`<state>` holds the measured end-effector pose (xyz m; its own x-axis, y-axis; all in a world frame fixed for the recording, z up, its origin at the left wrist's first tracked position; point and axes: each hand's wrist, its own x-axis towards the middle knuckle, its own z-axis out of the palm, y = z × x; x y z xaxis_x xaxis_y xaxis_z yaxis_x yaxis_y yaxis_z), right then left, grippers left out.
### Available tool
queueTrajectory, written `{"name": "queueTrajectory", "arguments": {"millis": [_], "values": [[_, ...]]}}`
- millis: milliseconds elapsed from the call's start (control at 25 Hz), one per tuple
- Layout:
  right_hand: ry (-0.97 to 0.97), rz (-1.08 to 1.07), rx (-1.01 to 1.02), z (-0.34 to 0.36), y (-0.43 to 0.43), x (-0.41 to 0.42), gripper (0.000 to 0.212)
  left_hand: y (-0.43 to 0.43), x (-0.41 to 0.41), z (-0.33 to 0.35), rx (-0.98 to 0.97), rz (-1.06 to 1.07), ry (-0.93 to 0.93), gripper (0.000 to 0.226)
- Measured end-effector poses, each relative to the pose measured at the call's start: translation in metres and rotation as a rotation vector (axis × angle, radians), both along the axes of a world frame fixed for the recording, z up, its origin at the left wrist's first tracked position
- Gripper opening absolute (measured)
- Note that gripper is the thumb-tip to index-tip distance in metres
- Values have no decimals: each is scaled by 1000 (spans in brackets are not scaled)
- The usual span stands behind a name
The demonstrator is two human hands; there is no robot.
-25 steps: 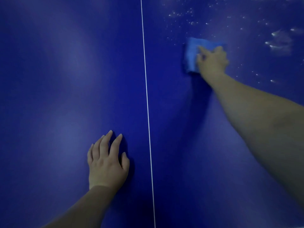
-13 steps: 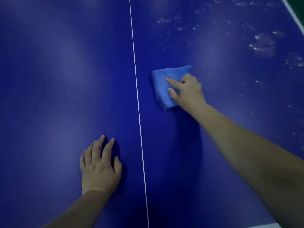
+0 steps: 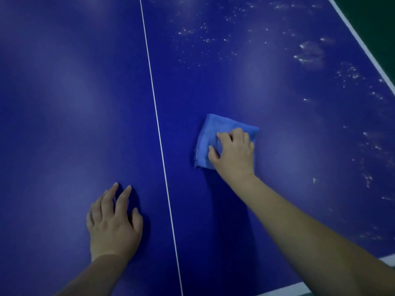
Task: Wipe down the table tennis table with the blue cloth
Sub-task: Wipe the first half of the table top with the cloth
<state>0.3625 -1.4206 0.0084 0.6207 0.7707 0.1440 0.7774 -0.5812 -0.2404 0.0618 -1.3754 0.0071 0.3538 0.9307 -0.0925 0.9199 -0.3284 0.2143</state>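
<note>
The table tennis table point(image 3: 64, 103) fills nearly the whole view, its dark blue top split by the white centre line point(image 3: 158, 124). Right of the centre line the right hand point(image 3: 233, 154) reaches in on a bare forearm, its fingers curled and bunching the blue cloth point(image 3: 215, 129) against the top, a clenched grasp on the fabric. Left of the centre line, and nearer the person, the left hand point(image 3: 113, 227) lies flat on the surface, fingers straight and slightly spread (holding nothing). The blue cloth, folded to a rough square, sits just right of the centre line, not touching it. Farther right of that line, pale specks and smears point(image 3: 310, 54) dot the surface, reaching out toward the white side border point(image 3: 363, 45).
</note>
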Motion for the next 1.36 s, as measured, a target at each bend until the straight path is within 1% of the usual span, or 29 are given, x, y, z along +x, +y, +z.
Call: {"name": "queueTrajectory", "arguments": {"millis": [40,80,160,240,280,360,400,440,520,600,640,680,760,800,920,960,1000,1080,1120,1160,1240,1320,1360], "values": [[19,114,-4,0,2,7,40,0,0,0,4,-2,4,60],[36,225,-56,1,3,18,48,-1,0,-1,6,-2,7,60],[29,409,-221,3,5,46,68,-1,-1,0,9,3,3,61],[6,485,-310,5,4,63,83,-1,-1,1,8,8,-3,61],[-1,489,-325,3,3,66,86,-1,0,1,7,8,-4,60],[18,440,-312,1,3,69,80,-2,0,2,-2,11,-3,60],[21,374,-287,1,3,73,74,-1,1,2,-4,17,-5,60],[1,261,-249,0,1,81,68,-1,0,1,-3,23,-9,60],[-14,-79,-192,-1,-19,112,60,-2,0,2,-4,22,-14,60],[104,-373,-184,2,-54,145,59,-2,0,2,-11,16,-19,60],[180,-450,-190,6,-68,151,60,-1,0,1,-10,16,-20,60],[208,-482,-206,8,-75,145,61,-1,0,1,-10,15,-19,60],[154,-435,-222,5,-68,105,61,-2,-1,2,-8,11,-21,60],[115,-346,-225,3,-57,74,61,-2,-1,2,-9,12,-24,59],[49,110,-227,-3,-39,-25,60,-2,0,2,-5,13,-18,60],[48,209,-228,-3,-44,-41,58,-3,0,3,-5,12,-15,60],[54,251,-210,-3,-51,-42,56,-3,1,3,-8,13,-14,60],[48,242,-149,-2,-67,-19,53,-2,2,4,-12,14,-17,60],[21,207,-157,-3,-75,-4,52,-2,2,4,-13,15,-18,60],[9,138,-183,-5,-81,13,52,-3,2,3,-11,16,-19,60],[28,-67,-223,-7,-84,54,54,-3,1,3,-7,21,-23,60],[84,-262,-229,-6,-64,89,58,-3,0,2,1,16,-24,59],[109,-309,-227,-4,-47,99,57,-3,-1,2,5,11,-23,59]]}}
